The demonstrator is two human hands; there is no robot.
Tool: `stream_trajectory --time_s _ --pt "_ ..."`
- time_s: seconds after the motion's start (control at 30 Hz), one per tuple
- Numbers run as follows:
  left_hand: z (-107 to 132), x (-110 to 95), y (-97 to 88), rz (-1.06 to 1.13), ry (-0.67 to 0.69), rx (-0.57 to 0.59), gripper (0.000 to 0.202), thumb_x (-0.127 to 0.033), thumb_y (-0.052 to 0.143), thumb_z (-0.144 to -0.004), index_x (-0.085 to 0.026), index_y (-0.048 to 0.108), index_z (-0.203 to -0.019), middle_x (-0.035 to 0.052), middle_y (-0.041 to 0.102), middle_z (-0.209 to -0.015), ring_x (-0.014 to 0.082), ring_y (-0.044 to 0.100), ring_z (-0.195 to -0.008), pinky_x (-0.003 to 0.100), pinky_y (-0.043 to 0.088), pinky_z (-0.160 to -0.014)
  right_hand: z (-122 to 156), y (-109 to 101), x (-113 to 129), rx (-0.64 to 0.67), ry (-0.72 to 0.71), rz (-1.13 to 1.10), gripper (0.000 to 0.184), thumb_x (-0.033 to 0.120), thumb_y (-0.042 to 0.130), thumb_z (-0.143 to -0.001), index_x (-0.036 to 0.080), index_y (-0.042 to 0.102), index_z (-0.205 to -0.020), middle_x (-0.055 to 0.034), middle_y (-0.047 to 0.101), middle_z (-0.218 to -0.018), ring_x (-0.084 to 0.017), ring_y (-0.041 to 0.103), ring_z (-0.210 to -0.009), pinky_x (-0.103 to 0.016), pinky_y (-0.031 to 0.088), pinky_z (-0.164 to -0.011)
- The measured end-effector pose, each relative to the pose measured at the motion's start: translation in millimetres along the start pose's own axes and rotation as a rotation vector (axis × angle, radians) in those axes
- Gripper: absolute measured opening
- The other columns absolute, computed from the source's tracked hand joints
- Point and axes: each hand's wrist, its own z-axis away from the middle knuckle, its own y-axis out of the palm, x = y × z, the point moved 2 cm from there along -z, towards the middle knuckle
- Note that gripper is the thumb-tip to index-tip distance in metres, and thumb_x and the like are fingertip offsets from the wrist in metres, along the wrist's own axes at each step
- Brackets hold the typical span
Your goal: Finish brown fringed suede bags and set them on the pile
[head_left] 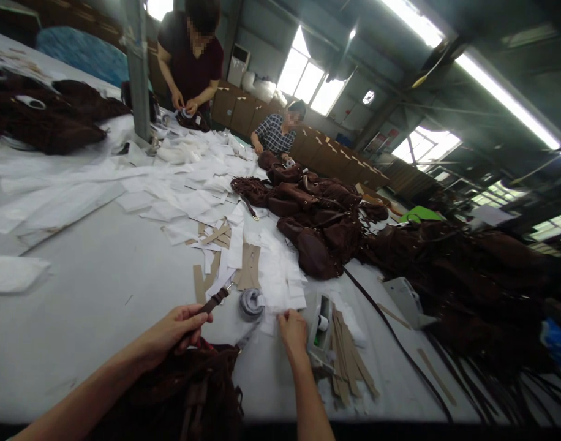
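My left hand (186, 324) is closed around a dark brown strap (211, 303) with a metal buckle at its tip. The strap seems to belong to the brown fringed bag (184, 392) lying below on the table's near side. My right hand (293, 331) has its fingers curled together at the near edge of thin white sheets (283, 275); what they pinch, if anything, is hidden. Between the hands sits a grey rolled strap (252, 304), its tail running down toward the bag. Tan card strips (249, 264) lie just beyond the roll.
A clear tape dispenser (321, 327) and more tan strips (347, 361) lie right of my right hand. Brown bags (312, 214) are heaped at centre and right. Loose white sheets (179, 184) cover the far table near a metal post (138, 73). Two co-workers (191, 61) work beyond.
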Motion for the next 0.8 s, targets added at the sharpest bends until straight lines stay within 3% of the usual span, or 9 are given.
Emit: stream_trajectory --time_s 0.2,0.33,0.43,0.5,0.6,0.7,0.8 --pt "1.0 1.8 -0.1 0.045 0.007 0.013 0.038 -0.049 0.062 -0.079 -0.014 0.056 -0.094 -0.0082 0.048 -0.045 0.0027 0.031 -0.031 0.015 0.017 -0.033 -5.6 -15.5 -3.6 -0.026 0.048 -0.327 0.033 0.021 0.059 -0.073 0.013 0.061 -0.105 -0.0024 0.063 -0.067 -0.02 0.061 -0.069 -0.029 0.042 -0.069" --pt "4.1 -3.2 -2.2 0.171 0.039 -0.036 0.032 -0.04 0.07 -0.075 -0.014 0.058 -0.09 -0.0037 0.056 -0.057 0.005 0.046 -0.042 0.016 0.035 -0.041 10.8 -22.6 -0.7 0.138 0.108 -0.647 0.029 0.03 0.069 -0.063 0.012 0.065 -0.085 0.0057 0.049 -0.048 -0.013 0.049 -0.044 -0.025 0.037 -0.048" --pt "8.1 -18.1 -5.0 0.353 0.073 -0.043 0.026 -0.029 0.074 -0.072 -0.014 0.058 -0.085 -0.001 0.058 -0.069 0.0075 0.054 -0.054 0.02 0.046 -0.052 34.5 -30.4 13.7 0.266 0.096 -0.912 0.036 0.046 0.073 -0.059 0.014 0.062 -0.073 0.005 0.049 -0.051 -0.008 0.041 -0.041 -0.02 0.029 -0.04" --pt "9.5 -30.9 -4.6 0.489 0.122 -0.016 0.023 -0.02 0.074 -0.069 -0.015 0.056 -0.084 -0.0043 0.052 -0.065 0.0038 0.046 -0.047 0.016 0.04 -0.045 50.4 -38.1 29.7 0.297 0.075 -1.053 0.042 0.051 0.073 -0.058 0.016 0.061 -0.077 0.0034 0.053 -0.058 -0.005 0.038 -0.042 -0.019 0.026 -0.04" --pt "8.5 -43.2 5.2 0.56 0.118 0.014 0.025 -0.015 0.073 -0.066 -0.016 0.052 -0.077 -0.0111 0.034 -0.05 -0.0002 0.022 -0.035 0.013 0.019 -0.034 70.8 -50.2 60.3 0.303 0.048 -1.26 0.042 0.046 0.078 -0.058 0.019 0.059 -0.084 0.0015 0.061 -0.07 -0.002 0.034 -0.042 -0.017 0.024 -0.041" --pt "7.5 -43.2 22.9 0.417 0.06 -0.019 0.025 -0.028 0.074 -0.069 -0.017 0.053 -0.079 -0.0141 0.021 -0.042 0.0013 0.013 -0.032 0.016 0.009 -0.033 88.1 -58.7 91.2 0.272 0.01 -1.442 0.04 0.035 0.081 -0.058 0.018 0.058 -0.085 0.0002 0.065 -0.073 -0.001 0.032 -0.041 -0.017 0.021 -0.039" --pt "11.2 -39.2 38.8 0.186 0.102 -0.066 0.038 -0.043 0.072 -0.07 -0.014 0.059 -0.092 -0.0141 0.024 -0.039 0.0027 0.016 -0.032 0.018 0.011 -0.034 103.1 -60.0 114.2 0.232 -0.057 -1.46 0.038 0.031 0.081 -0.059 0.017 0.06 -0.086 0.0043 0.06 -0.064 -0.001 0.031 -0.04 -0.017 0.02 -0.037"
